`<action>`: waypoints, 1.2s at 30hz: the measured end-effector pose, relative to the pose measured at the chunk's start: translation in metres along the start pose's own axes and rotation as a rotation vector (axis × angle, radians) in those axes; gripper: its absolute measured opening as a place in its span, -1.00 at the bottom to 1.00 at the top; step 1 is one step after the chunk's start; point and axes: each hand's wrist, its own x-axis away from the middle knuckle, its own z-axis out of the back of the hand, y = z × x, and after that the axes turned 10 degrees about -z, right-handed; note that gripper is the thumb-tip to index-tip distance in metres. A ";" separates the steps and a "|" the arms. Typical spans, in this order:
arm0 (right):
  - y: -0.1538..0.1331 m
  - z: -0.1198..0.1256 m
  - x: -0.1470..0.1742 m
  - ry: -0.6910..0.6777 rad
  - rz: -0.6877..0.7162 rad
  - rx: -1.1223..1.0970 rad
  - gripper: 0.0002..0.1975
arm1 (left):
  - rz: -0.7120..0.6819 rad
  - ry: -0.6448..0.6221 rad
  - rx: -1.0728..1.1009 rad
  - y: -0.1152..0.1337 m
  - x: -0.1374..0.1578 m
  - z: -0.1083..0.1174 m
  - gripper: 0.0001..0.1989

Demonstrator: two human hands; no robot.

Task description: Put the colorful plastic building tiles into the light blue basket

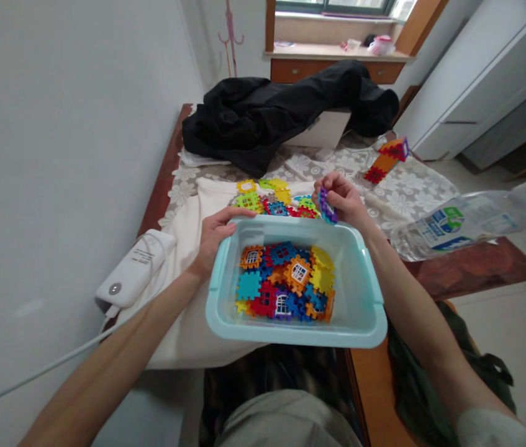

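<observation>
A light-blue plastic basin [369,335] is tilted toward me over the near edge of the table. In it lies a heap of notched building tiles [297,273] in orange, blue, red, yellow and purple, some with white window inserts. My left hand [218,239] grips the basin's left rim near the far corner. Beyond the far rim, my right hand [344,198] is closed on a purple building tile [326,206], pinched between thumb and fingers, with some teal showing on it. More loose tiles [248,202] lie on the white cloth behind the basin, partly hidden by it.
An orange and red tile construction [386,160] stands at the right of the table. A large clear bottle [472,220] is at the right edge. On the left is a white power strip [136,270] with a cable. Black clothing [272,115] covers a box at the back.
</observation>
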 end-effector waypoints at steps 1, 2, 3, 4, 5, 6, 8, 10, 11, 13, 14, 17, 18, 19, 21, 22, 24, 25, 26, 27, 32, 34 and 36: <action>-0.002 -0.001 0.002 -0.052 0.004 0.030 -0.32 | 0.000 0.003 -0.007 0.000 0.000 0.000 -0.64; -0.002 -0.002 0.002 -0.090 0.007 0.050 -0.30 | 0.000 0.002 -0.016 0.000 0.000 0.000 -0.65; 0.000 -0.002 0.001 -0.104 0.011 0.065 -0.29 | -0.001 0.001 -0.024 0.000 0.000 0.001 -0.65; 0.004 -0.001 0.000 -0.082 0.019 0.085 -0.28 | -0.004 0.001 -0.031 0.000 0.000 0.001 -0.66; 0.010 0.000 -0.002 -0.035 0.030 0.134 -0.30 | -0.006 -0.001 -0.037 -0.001 0.000 0.002 -0.67; 0.017 0.003 -0.005 0.026 0.046 0.227 -0.34 | -0.009 -0.001 -0.043 -0.001 0.000 0.002 -0.67; 0.030 0.009 -0.009 0.104 0.087 0.565 -0.45 | -0.014 0.001 -0.058 -0.002 0.000 0.002 -0.67; 0.042 0.016 -0.012 0.056 0.125 0.958 -0.51 | -0.021 0.000 -0.072 -0.001 0.000 0.001 -0.67; 0.046 0.019 -0.013 0.007 0.137 1.105 -0.53 | -0.023 0.002 -0.074 0.000 0.000 0.001 -0.68; 0.051 0.023 -0.013 -0.072 0.149 1.237 -0.58 | -0.026 0.010 -0.075 0.002 -0.001 -0.001 -0.67; 0.052 0.024 -0.013 -0.084 0.154 1.242 -0.61 | -0.026 0.014 -0.074 0.002 -0.001 -0.001 -0.67; 0.055 0.024 -0.015 -0.020 0.181 1.209 -0.58 | -0.022 0.011 -0.066 0.004 -0.001 -0.002 -0.68; 0.056 0.024 -0.016 -0.007 0.182 1.214 -0.57 | -0.016 0.008 -0.057 0.004 -0.001 -0.003 -0.68; 0.056 0.024 -0.016 0.000 0.178 1.222 -0.56 | -0.011 0.007 -0.044 0.005 -0.001 -0.003 -0.68; 0.057 0.024 -0.018 -0.004 0.157 1.226 -0.55 | -0.005 0.010 -0.017 0.006 -0.002 -0.005 -0.68; 0.058 0.025 -0.019 -0.002 0.150 1.214 -0.56 | -0.005 0.013 -0.009 0.006 -0.002 -0.005 -0.67; 0.058 0.025 -0.018 0.027 0.147 1.157 -0.56 | -0.013 0.014 -0.016 0.006 -0.001 -0.005 -0.67; 0.058 0.026 -0.018 0.048 0.149 1.118 -0.53 | -0.019 0.012 -0.032 0.006 -0.001 -0.005 -0.67; 0.058 0.026 -0.017 0.067 0.149 1.077 -0.48 | -0.026 0.008 -0.052 0.005 -0.001 -0.004 -0.67; 0.058 0.025 -0.016 0.080 0.146 1.038 -0.42 | -0.033 0.004 -0.071 0.004 -0.001 -0.002 -0.66; 0.056 0.022 -0.015 -0.014 0.103 0.917 -0.58 | -0.042 -0.008 -0.085 0.000 -0.001 0.002 -0.67; 0.056 0.021 -0.017 -0.049 0.096 0.802 -0.57 | -0.042 -0.006 -0.068 0.000 -0.001 0.002 -0.67; 0.056 0.019 -0.019 -0.023 0.061 0.611 -0.48 | -0.035 -0.003 -0.055 0.002 -0.001 0.000 -0.67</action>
